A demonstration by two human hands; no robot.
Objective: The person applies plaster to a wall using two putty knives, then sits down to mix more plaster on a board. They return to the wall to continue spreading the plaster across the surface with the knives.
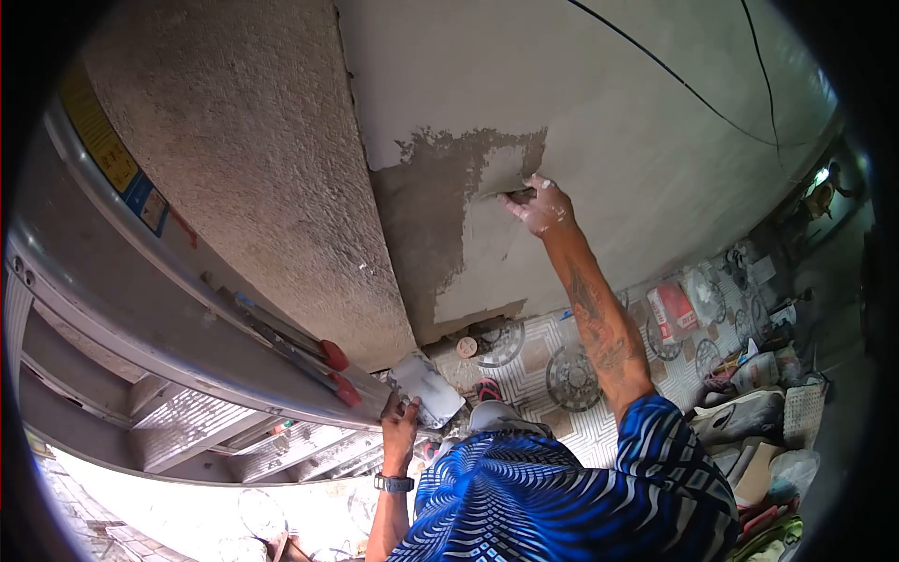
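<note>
My right hand (545,208), with white smears on its fingers, is closed on a thin flat scraper (510,194) against the wall. Its handle, if it has one, is hidden by the hand. Around it the wall carries pale, smooth plaster (618,140), bordering a darker grey bare patch (417,211) with ragged edges. Low beside the ladder, my left hand (400,426) grips the edge of a whitish flat plastering board (427,390). What lies on the board is hard to make out.
A metal ladder (187,309) with red-tipped parts stands close on the left, next to a rough wall face (253,122). Dark cables (674,75) hang at upper right. Patterned floor tiles (599,421) show below, with a red-and-white bag (672,311) and piled belongings (749,417) at right.
</note>
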